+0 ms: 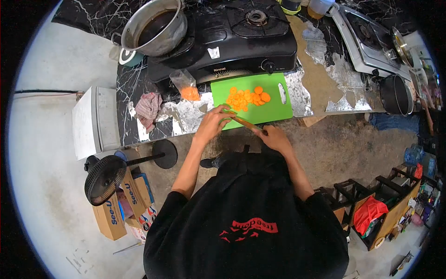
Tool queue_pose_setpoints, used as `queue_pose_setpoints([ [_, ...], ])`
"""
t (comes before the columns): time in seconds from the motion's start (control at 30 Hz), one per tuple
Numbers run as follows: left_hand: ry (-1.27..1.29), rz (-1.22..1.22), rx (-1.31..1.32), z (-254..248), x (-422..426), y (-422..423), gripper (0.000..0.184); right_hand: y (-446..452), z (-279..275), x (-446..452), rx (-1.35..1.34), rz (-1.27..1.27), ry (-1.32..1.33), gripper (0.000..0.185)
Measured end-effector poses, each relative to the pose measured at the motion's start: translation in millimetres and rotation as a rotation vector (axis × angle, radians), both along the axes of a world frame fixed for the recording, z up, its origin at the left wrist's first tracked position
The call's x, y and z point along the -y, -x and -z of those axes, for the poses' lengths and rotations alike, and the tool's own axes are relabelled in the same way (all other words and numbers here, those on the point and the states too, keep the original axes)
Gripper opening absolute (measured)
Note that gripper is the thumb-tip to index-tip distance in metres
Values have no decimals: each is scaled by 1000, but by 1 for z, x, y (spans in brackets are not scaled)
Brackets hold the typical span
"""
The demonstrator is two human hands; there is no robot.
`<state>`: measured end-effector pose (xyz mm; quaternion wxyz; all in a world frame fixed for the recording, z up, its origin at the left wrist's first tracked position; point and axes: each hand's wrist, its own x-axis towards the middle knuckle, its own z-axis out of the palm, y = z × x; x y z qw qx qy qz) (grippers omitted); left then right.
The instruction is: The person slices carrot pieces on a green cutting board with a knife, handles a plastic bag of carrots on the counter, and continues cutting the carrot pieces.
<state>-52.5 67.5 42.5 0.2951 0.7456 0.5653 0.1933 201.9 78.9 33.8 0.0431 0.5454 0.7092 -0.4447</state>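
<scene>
Sliced orange carrot pieces lie in a loose pile on the green cutting board. Across the board's near edge slants a long, narrow knife, its blade tinted orange-brown. My right hand is closed around its handle end, just off the board's near right side. At the far end of the blade, the bent fingers of my left hand are pressed together on it, over the board's near left corner. A clear plastic bag with finely cut orange bits rests left of the board.
Behind the board stands a black gas stove with a large metal pot on its left burner. A crumpled cloth lies at the counter's left. Farther right are a second stove and a dark pot. A fan stands below left.
</scene>
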Motion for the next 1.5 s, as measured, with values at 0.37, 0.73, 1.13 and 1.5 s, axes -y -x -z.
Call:
queue_pose_setpoints([
  [0.37, -87, -80, 74, 17, 0, 9, 25, -4, 9, 7, 44, 40, -96, 68],
  [0.73, -18, -186, 72, 21, -2, 3, 18, -7, 3, 11, 107, 61, -133, 69],
  [1.13, -25, -241, 225, 22, -2, 1, 16, -11, 8, 11, 85, 62, -124, 68],
  [1.5, 89, -239, 139, 25, 1, 11, 30, -12, 13, 11, 61, 95, -166, 65],
])
